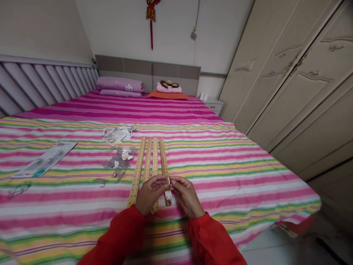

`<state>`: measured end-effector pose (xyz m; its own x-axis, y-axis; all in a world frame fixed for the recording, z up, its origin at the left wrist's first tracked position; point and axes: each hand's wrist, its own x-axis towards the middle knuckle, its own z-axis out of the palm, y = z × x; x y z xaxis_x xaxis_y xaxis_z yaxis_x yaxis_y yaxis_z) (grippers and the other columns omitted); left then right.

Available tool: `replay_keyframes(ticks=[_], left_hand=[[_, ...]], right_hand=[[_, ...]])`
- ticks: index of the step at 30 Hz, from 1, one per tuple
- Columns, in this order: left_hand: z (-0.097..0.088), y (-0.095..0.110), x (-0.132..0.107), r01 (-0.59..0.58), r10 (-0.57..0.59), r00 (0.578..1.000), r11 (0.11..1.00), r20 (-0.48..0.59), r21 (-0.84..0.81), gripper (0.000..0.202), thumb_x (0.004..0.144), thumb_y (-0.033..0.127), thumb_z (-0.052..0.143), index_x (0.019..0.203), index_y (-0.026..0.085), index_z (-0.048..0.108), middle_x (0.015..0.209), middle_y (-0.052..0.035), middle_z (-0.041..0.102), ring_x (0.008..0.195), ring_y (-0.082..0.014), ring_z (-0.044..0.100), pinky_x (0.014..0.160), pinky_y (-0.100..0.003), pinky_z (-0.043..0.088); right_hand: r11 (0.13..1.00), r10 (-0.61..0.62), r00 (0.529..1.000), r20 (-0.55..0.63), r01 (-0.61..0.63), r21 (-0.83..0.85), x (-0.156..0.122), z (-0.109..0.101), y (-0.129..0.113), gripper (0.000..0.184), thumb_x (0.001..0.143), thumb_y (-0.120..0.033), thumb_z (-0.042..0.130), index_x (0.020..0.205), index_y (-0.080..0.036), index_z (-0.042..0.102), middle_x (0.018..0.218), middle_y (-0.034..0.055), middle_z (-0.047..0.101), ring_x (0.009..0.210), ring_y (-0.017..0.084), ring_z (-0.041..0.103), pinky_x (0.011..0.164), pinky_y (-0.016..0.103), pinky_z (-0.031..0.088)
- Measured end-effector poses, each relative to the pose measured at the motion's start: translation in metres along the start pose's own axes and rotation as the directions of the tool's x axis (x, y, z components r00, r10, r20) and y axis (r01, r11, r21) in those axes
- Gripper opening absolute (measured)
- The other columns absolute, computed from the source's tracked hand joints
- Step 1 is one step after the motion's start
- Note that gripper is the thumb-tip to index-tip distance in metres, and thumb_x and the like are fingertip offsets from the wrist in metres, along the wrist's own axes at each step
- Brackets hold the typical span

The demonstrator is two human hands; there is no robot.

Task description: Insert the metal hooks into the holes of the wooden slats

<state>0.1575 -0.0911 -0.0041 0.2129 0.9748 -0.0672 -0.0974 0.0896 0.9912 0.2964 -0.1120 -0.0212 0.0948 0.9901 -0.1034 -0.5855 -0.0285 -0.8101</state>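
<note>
My left hand (150, 193) and my right hand (186, 193) meet with pinched fingers on a small whitish piece (168, 181), too small to name for sure. Just below it, a white hook-like piece (168, 195) lies on the near end of a wooden strip (163, 156). To the left lie several more wooden strips (138, 169) with rows of small holes, side by side and pointing away from me. My left hand covers part of the middle strips.
Left of the strips lie small clear packets (120, 158) and a pile of packaging (118, 134). A long blister card (45, 160) and a clear crumpled piece (19, 189) lie farther left. The striped sheet (248, 191) ends at the bed's right edge, near wardrobe doors (289, 77).
</note>
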Motion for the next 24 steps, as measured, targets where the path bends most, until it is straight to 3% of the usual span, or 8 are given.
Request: replay_keyframes(ticks=[6, 13, 19, 24], left_hand=[[0.0, 0.0, 0.002, 0.048, -0.046, 0.999, 0.991, 0.021, -0.122, 0.044, 0.056, 0.035, 0.079, 0.091, 0.012, 0.064, 0.092, -0.0102, 0.072, 0.088, -0.0217, 0.066, 0.087, -0.038, 0.049], [-0.001, -0.011, 0.006, 0.111, -0.1, 0.993, 0.975, 0.068, -0.194, 0.042, 0.058, 0.035, 0.078, 0.091, 0.011, 0.066, 0.093, -0.0093, 0.071, 0.086, -0.0192, 0.065, 0.083, -0.034, 0.052], [0.001, -0.013, 0.007, 0.153, -0.148, 0.987, 0.984, 0.067, -0.088, 0.037, 0.062, 0.04, 0.074, 0.088, 0.013, 0.069, 0.088, -0.0066, 0.071, 0.082, -0.0157, 0.063, 0.076, -0.027, 0.052], [-0.001, -0.009, 0.013, 0.111, -0.114, 0.991, 0.993, 0.064, 0.05, 0.038, 0.066, 0.042, 0.069, 0.089, 0.013, 0.07, 0.077, -0.0044, 0.069, 0.069, -0.0126, 0.06, 0.067, -0.025, 0.05]], right_hand=[[0.969, -0.13, 0.99, 0.052, 0.138, -0.206, 0.002, 0.002, -0.003, 0.02, 0.06, -0.022, 0.078, 0.079, -0.019, 0.072, 0.074, 0.0014, 0.071, 0.068, 0.015, 0.063, 0.067, 0.027, 0.05], [0.923, -0.195, 0.978, 0.067, 0.206, -0.324, 0.007, 0.003, -0.002, 0.023, 0.059, -0.025, 0.075, 0.081, -0.018, 0.068, 0.068, -0.0002, 0.067, 0.059, 0.013, 0.06, 0.057, 0.025, 0.05], [0.887, -0.26, 0.966, -0.008, 0.236, -0.397, 0.015, 0.001, -0.003, 0.015, 0.064, -0.028, 0.071, 0.074, -0.018, 0.068, 0.061, -0.0011, 0.063, 0.054, 0.012, 0.055, 0.054, 0.024, 0.047], [0.88, -0.203, 0.978, 0.045, 0.202, -0.429, 0.019, -0.002, -0.006, 0.018, 0.065, -0.032, 0.072, 0.075, -0.017, 0.07, 0.056, -0.0016, 0.062, 0.048, 0.011, 0.053, 0.049, 0.024, 0.045]])
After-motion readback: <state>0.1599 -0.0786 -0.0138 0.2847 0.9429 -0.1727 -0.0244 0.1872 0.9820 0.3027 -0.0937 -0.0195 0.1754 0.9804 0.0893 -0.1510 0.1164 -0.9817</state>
